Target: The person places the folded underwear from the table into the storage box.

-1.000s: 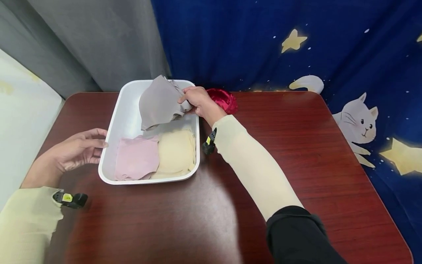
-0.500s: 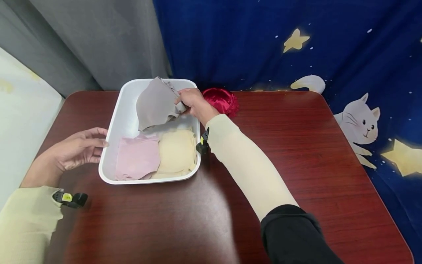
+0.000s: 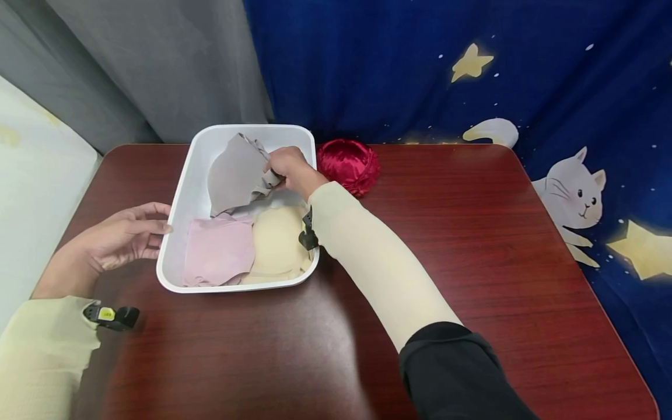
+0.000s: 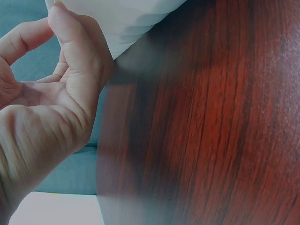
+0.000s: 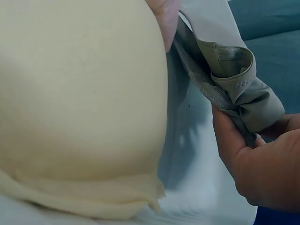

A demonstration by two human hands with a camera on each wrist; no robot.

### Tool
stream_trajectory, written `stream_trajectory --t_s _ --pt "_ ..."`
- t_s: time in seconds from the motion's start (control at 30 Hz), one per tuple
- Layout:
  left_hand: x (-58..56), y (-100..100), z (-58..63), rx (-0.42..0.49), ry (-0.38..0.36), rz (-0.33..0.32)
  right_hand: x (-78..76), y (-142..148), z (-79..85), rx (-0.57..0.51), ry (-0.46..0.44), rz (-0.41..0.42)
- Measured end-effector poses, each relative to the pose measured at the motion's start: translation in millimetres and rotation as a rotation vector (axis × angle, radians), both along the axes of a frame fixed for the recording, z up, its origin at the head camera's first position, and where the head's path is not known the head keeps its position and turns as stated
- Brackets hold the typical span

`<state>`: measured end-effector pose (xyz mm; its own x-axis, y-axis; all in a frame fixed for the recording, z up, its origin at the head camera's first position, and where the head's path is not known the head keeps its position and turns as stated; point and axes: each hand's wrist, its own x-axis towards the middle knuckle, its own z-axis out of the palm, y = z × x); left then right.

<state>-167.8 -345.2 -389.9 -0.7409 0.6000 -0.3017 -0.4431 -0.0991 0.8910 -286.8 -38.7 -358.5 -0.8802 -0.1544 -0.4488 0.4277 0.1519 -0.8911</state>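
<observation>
Now right hand (image 3: 291, 168) pinches grey cloth (image 3: 234, 178); left hand (image 3: 125, 236), loosely spread, touches white tray (image 3: 179, 189).

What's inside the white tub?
A pink cloth and a cream cloth lie side by side; the right hand holds a grey cloth over the far end. Anything underneath is hidden.

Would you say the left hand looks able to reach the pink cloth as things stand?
Probably yes: the left hand is right beside the white tray, and the pink cloth lies just inside; only the tray's wall seems in the way.
</observation>
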Motion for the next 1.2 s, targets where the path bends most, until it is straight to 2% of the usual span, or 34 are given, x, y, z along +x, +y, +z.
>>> stream_trajectory --t_s 0.17,0.27,0.5,0.67,0.9,1.1,1.2 --pt "-0.4 -0.5 -0.2 0.001 -0.003 0.002 -1.0 -12.2 -2.1 0.111 0.035 -0.039" --pt "-0.5 -0.7 -0.3 0.001 -0.006 0.002 -1.6 -17.2 -1.0 0.187 0.058 -0.028" --pt "-0.3 -0.2 0.3 -0.015 0.001 0.01 0.5 -25.8 6.0 0.416 0.097 0.106" --pt "0.2 0.5 0.9 -0.013 -0.002 0.013 3.6 -32.0 8.3 0.434 0.076 0.116" --pt "0.7 1.1 1.8 -0.01 -0.002 0.017 12.1 -30.1 8.8 0.366 0.103 0.111" --pt "0.8 1.1 2.1 -0.018 0.005 0.019 11.7 -30.5 6.9 0.284 0.062 0.122" --pt "0.4 0.9 1.7 -0.006 0.004 0.016 9.9 -32.5 5.7 0.295 0.051 0.118"
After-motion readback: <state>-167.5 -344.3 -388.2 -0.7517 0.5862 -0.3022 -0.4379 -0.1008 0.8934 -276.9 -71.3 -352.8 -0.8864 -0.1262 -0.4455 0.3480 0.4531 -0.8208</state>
